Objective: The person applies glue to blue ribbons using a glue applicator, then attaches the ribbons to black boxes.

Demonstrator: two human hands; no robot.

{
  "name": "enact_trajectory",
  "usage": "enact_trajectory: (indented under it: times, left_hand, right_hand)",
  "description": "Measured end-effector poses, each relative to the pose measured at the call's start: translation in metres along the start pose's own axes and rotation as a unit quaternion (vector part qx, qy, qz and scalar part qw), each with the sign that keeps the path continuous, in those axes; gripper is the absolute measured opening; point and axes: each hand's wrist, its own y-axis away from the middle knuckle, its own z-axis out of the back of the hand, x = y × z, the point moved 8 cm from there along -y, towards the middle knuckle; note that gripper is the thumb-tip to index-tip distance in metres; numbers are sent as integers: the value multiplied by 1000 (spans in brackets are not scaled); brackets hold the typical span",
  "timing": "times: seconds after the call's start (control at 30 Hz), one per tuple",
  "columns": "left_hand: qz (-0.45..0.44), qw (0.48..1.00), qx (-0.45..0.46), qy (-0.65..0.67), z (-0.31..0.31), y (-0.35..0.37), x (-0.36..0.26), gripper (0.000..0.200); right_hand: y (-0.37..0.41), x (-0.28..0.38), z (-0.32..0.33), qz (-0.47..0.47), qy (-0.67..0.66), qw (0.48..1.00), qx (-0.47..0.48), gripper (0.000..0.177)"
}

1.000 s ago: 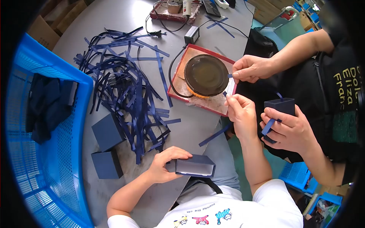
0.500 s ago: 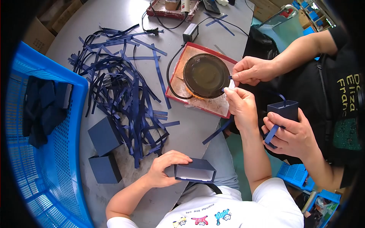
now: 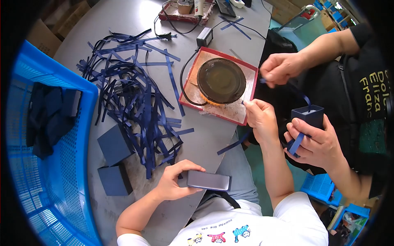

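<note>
My left hand (image 3: 176, 180) grips a dark blue box (image 3: 208, 181) at its left end, with a pale grey face turned up. My right hand (image 3: 260, 117) is pinched beside the round dark pot (image 3: 221, 80), with the tip of a dark blue ribbon at its fingertips. Most of that ribbon is hidden. The pot rests in a red-edged tray (image 3: 253, 88). Left of the tray lies a tangled heap of blue ribbons (image 3: 143, 102). Two dark blue boxes (image 3: 115, 144) stand below the heap.
A co-worker's hand (image 3: 283, 69) pinches a ribbon at the right; the other hand (image 3: 318, 143) holds a small blue box (image 3: 308, 116). A blue basket (image 3: 78, 164) with dark pieces stands at the left. A cable with an adapter (image 3: 205, 37) runs by the tray.
My right hand has drawn slightly down from the pot. The box in my left hand has turned, so its opening no longer shows. The co-worker's upper hand has moved right, away from the pot.
</note>
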Motion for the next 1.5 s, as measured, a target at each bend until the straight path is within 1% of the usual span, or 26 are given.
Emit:
enact_trajectory:
  times: [0.03, 0.1, 0.13, 0.17, 0.2, 0.3, 0.37, 0.4, 0.47, 0.57, 0.6, 0.63, 0.7, 0.77, 0.83, 0.93, 1.27, 1.33, 1.37, 1.43, 1.47, 1.5]
  left_hand:
    - [4, 999, -14, 44, 1, 4, 0, 53]
    - [63, 994, -26, 85, 12, 6, -7, 65]
    - [68, 990, -38, 121, 16, 6, -10, 70]
    - [58, 983, -54, 164, 20, 6, -14, 66]
    - [61, 984, -45, 158, 24, 6, -19, 64]
    - [49, 990, -38, 128, 33, 5, -41, 57]
    - [38, 994, -46, 95, 38, 10, -50, 56]
    - [40, 993, -53, 93, 38, 13, -53, 56]
    - [28, 996, -58, 69, 39, 19, -60, 57]
    - [17, 997, -56, 53, 38, 27, -64, 58]
    - [5, 998, -51, 42, 37, 27, -67, 58]
    - [4, 998, -50, 42, 36, 27, -69, 58]
    - [-6, 998, -53, 32, 35, 28, -75, 58]
    - [-10, 998, -52, 31, 34, 29, -77, 58]
    - [-13, 998, -52, 30, 33, 30, -78, 57]
    - [-18, 998, -50, 28, 33, 30, -79, 57]
    - [-25, 998, -54, 25, 32, 30, -80, 56]
    - [-28, 998, -58, 21, 32, 29, -80, 56]
    - [-23, 997, -65, 22, 32, 30, -79, 56]
    - [-16, 997, -71, 24, 33, 30, -76, 56]
    - [-23, 997, -69, 9, 33, 30, -75, 56]
    - [-30, 997, -67, -6, 32, 29, -74, 56]
  right_hand:
    - [5, -3, -3, -22, -29, 999, 26, 25]
    - [15, -2, -8, -36, -45, 998, 37, 26]
    - [21, -4, -16, -58, -94, 990, 88, 25]
    - [28, -5, -26, -80, -142, 977, 139, 25]
    - [35, -3, -34, -91, -151, 970, 164, 23]
    - [59, 5, -56, -124, -116, 957, 235, 23]
    - [72, 13, -69, -100, -36, 956, 275, 24]
    - [78, 18, -75, -77, 47, 951, 295, 23]
    - [97, 26, -93, -48, 95, 924, 368, 22]
    - [121, 37, -115, 8, 229, 869, 439, 21]
    - [127, 38, -120, 4, 266, 851, 452, 21]
    - [130, 41, -123, 5, 267, 852, 451, 21]
    - [137, 42, -130, 36, 314, 826, 466, 23]
    - [138, 41, -131, 48, 335, 818, 464, 24]
    - [140, 40, -133, 75, 348, 805, 474, 20]
    - [140, 38, -134, 58, 368, 801, 470, 24]
    - [138, 35, -137, 77, 411, 784, 459, 20]
    - [136, 38, -135, 132, 441, 778, 427, 19]
    - [136, 37, -135, 132, 441, 779, 427, 19]
    - [135, 42, -136, 183, 471, 764, 402, 17]
    - [135, 41, -135, 183, 470, 765, 401, 17]
    - [134, 36, -133, 171, 500, 747, 403, 16]
